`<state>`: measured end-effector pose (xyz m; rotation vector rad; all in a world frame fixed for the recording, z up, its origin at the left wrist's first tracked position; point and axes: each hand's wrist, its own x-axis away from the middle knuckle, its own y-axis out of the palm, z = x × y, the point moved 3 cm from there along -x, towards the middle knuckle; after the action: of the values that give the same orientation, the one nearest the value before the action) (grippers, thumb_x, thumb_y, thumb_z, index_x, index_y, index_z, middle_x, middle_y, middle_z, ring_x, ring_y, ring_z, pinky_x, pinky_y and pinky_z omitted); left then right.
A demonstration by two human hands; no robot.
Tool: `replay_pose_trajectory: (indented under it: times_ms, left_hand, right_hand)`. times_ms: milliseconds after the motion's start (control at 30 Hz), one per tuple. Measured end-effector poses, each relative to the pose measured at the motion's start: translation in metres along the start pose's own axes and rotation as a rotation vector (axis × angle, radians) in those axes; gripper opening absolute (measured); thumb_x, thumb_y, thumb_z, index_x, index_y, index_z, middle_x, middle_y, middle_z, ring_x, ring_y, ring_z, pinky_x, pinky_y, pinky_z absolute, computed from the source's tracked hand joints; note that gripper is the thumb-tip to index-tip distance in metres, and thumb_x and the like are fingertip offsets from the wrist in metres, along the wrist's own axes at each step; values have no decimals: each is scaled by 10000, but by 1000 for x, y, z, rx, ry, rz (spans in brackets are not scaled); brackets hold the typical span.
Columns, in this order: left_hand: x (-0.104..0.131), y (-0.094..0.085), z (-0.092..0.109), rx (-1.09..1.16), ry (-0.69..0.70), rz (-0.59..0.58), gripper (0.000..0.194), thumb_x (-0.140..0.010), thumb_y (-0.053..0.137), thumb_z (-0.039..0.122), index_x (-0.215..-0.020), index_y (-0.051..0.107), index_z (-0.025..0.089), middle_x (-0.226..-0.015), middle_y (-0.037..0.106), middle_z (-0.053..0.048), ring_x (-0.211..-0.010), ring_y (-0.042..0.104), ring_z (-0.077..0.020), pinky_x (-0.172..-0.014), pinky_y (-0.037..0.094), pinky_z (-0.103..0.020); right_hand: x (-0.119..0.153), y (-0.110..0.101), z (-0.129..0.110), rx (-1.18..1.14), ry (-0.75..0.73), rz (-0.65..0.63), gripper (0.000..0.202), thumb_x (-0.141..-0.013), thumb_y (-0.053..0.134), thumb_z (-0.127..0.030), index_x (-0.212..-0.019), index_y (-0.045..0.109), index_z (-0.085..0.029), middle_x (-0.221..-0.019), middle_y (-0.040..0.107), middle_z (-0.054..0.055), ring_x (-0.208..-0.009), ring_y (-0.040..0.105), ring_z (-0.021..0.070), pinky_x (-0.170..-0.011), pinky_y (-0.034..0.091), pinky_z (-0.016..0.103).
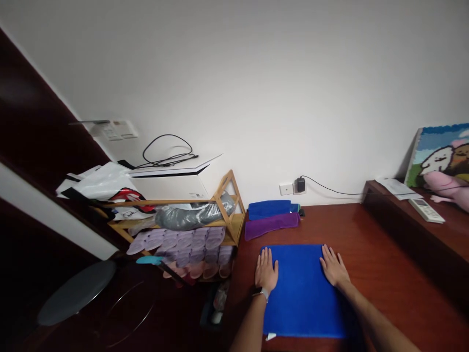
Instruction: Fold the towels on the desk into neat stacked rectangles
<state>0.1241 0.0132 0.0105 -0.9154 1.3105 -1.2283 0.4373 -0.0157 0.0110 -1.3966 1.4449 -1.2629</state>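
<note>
A blue cloth (302,293) lies spread flat on the reddish-brown table (384,274), a small white tag at its near left corner. My left hand (266,272) rests flat on the cloth's far left corner area, fingers extended, a watch on the wrist. On the far right corner lies my right hand (334,266), palm down with its fingers apart. Neither hand grips anything. Beyond the cloth, a folded purple cloth (271,225) and a folded blue cloth (269,209) sit near the wall.
Left of the table stands a wooden rack (234,230) with slippers and a white box (172,186) on top. A round stool (76,293) is at the lower left. On the raised right shelf are a remote (427,210) and a pink plush toy (447,188).
</note>
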Motion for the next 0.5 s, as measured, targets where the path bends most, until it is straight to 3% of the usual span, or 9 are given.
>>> replay_pose_trajectory:
  times_ms: [167,333,400,500]
  left_hand:
    - [-3,6,1,5,3,17,642,-1052,287,407,-1612,351,100,-1672,355,-135,-1573,273,-258,-1291,271,-464]
    - [-7,-2,-5,3,40,69,628,-1040,316,366,-1623,336,134,-1634,427,-127,-1548,336,-269,-1275,304,-501]
    - [-6,-7,10,5,81,96,622,-1030,324,310,-1624,324,124,-1647,402,-127,-1553,325,-262,-1284,287,-499]
    - [2,-8,69,61,225,101,606,-1047,293,296,-1633,296,143,-1681,334,-94,-1574,268,-231,-1294,271,-472]
  right_hand:
    - [32,11,5,-13,18,15,712,-1037,107,-467,-1661,196,-136,-1724,208,27,-1603,153,223,-1305,116,460]
    - [48,8,1,13,0,53,705,-1040,95,-436,-1655,198,-108,-1722,197,29,-1603,148,219,-1307,107,439]
    - [48,5,-1,19,0,45,702,-1038,95,-427,-1654,199,-107,-1722,196,30,-1602,151,219,-1306,108,438]
    - [46,2,-3,24,3,35,697,-1037,87,-423,-1655,183,-117,-1724,187,18,-1604,144,217,-1306,109,438]
